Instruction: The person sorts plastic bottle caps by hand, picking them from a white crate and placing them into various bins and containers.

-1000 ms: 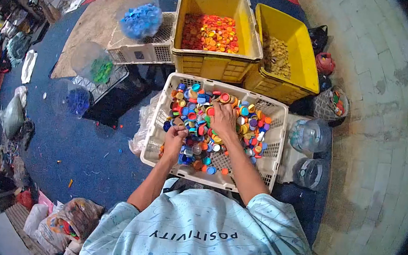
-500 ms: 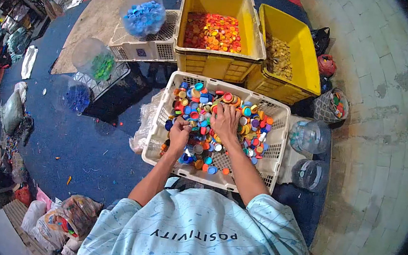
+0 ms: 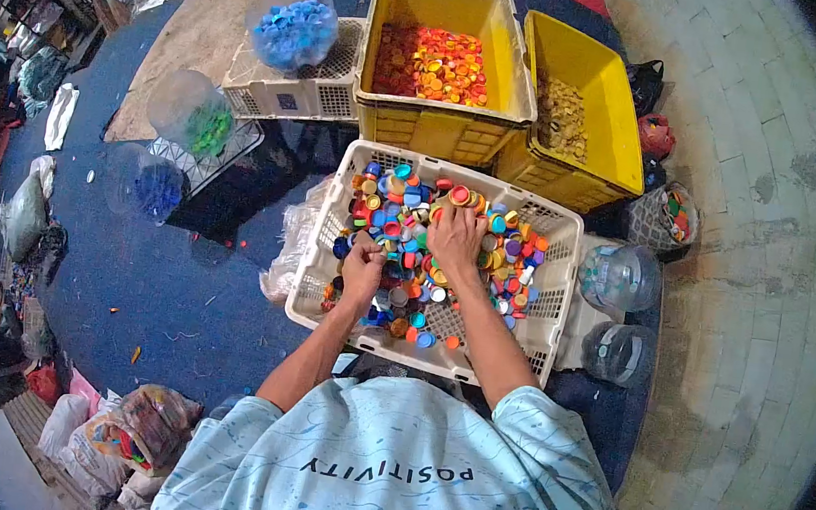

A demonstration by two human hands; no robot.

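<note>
Mixed plastic bottle caps (image 3: 398, 296) in many colours lie in a shallow white crate (image 3: 302, 288) in front of me. My left hand (image 3: 362, 268) is closed over the left part of the caps, fingers curled in; whatever sits inside them is hidden. Over the upper middle of the pile, my right hand (image 3: 456, 238) has its fingers bent down among the caps. Its fingertips are partly hidden, so I cannot make out what is between them. A red cap (image 3: 459, 195) lies just beyond its knuckles.
Behind the crate stand a yellow bin (image 3: 443, 123) of red and orange caps and another yellow bin (image 3: 602, 96) of yellowish caps. Clear containers of blue caps (image 3: 295, 33), green caps (image 3: 209, 132) and dark blue caps (image 3: 158, 190) stand left. Clear jugs (image 3: 619, 275) are at right.
The right hand's fingers have drawn in and bent further down into the caps. My left hand stays closed in nearly the same place. The view has shifted slightly.
</note>
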